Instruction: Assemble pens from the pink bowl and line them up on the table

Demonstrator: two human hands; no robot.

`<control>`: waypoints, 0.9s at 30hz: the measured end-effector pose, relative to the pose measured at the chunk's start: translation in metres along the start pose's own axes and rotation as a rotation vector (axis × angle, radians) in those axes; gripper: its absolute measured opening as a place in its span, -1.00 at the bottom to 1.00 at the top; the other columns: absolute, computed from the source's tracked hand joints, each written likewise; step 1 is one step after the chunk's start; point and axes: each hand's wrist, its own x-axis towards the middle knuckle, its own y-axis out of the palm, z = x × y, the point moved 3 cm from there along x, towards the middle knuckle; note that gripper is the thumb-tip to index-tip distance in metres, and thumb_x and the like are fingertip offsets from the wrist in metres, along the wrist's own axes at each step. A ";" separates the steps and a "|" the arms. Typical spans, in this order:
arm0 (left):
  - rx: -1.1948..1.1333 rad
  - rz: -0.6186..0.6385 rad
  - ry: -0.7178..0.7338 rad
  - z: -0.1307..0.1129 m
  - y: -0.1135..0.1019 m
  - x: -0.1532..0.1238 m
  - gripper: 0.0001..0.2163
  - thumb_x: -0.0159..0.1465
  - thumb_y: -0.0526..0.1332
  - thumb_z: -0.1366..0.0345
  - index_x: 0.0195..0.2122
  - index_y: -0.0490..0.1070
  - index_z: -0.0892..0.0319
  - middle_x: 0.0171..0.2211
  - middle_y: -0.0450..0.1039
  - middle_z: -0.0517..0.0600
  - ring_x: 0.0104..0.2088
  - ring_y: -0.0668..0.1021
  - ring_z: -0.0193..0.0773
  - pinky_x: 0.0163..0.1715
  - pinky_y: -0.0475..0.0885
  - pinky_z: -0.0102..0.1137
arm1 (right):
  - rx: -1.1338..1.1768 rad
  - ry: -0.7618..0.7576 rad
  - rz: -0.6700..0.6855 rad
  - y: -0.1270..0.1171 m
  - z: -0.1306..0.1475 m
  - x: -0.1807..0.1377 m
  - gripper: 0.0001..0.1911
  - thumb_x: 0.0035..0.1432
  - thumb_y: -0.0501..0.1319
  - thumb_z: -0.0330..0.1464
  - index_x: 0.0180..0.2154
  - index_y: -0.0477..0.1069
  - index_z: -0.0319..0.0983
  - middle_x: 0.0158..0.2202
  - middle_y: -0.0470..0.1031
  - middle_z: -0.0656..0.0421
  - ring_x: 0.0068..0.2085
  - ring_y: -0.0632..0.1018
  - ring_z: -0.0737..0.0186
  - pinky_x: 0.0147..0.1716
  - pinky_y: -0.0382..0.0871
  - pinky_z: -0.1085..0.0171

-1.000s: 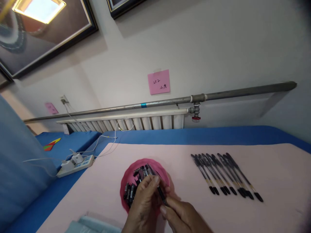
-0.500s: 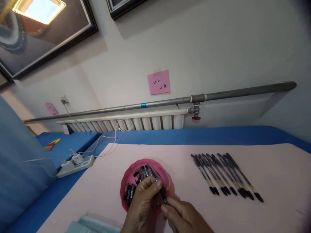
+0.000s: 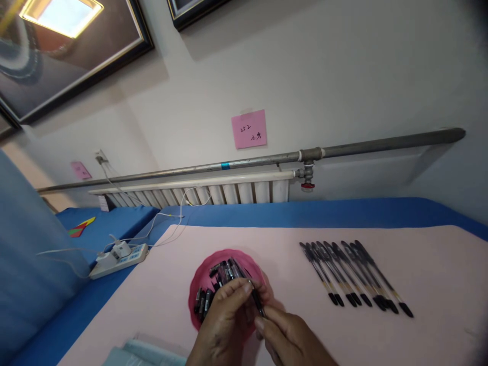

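Over the front right of a pink scalloped dish (image 3: 195, 277), my two hands are close together on one dark pen (image 3: 256, 299). My left hand (image 3: 229, 307) pinches its upper part between thumb and fingers. At its lower end, my right hand (image 3: 284, 330) is closed round the pen, with the fingers hiding that end. Inside the dish lie several black pen parts (image 3: 206, 300), partly covered by my left hand. To the right, several clear-barrelled pens with black caps (image 3: 351, 277) lie side by side in a slanted row.
Pink paper (image 3: 152, 300) covers much of the blue table (image 3: 324, 213). A light teal cloth or packet (image 3: 145, 353) lies at the front edge. On the left, a white power strip (image 3: 120, 262) holds plugs and cables. Behind the table run a radiator (image 3: 229, 193) and a metal pipe (image 3: 259, 161).
Both hands have shifted very slightly, and the dark pen between them shows a little more of its length. The dish and the row of pens have stayed put.
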 end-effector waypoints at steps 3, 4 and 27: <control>0.004 -0.021 0.021 0.000 0.002 0.000 -0.74 0.02 0.34 0.14 -0.41 0.45 0.24 -0.49 0.50 0.03 -0.55 0.49 -0.33 -0.53 0.26 -0.47 | -0.026 -0.010 0.007 0.000 -0.001 0.000 -0.73 0.19 0.01 -0.18 -0.49 0.17 -0.18 -0.65 0.15 0.33 -0.58 0.22 0.37 -0.54 0.09 0.36; 0.004 -0.022 0.030 0.001 0.002 0.000 -0.76 0.01 0.35 0.15 -0.45 0.43 0.23 -0.51 0.50 0.02 -0.58 0.46 -0.37 -0.54 0.25 -0.48 | -0.027 -0.009 0.010 0.000 -0.001 0.000 -0.73 0.19 0.02 -0.18 -0.49 0.18 -0.18 -0.65 0.14 0.33 -0.58 0.22 0.37 -0.54 0.10 0.36; 0.214 -0.092 0.132 -0.023 -0.013 -0.003 -0.71 -0.01 0.35 0.11 -0.38 0.49 0.25 -0.41 0.52 0.07 -0.43 0.51 -0.28 -0.45 0.31 -0.45 | 0.157 0.045 -0.061 -0.003 -0.002 0.000 -0.64 0.12 0.04 -0.05 -0.52 0.13 -0.17 -0.66 0.08 0.37 -0.61 0.14 0.41 -0.63 0.00 0.38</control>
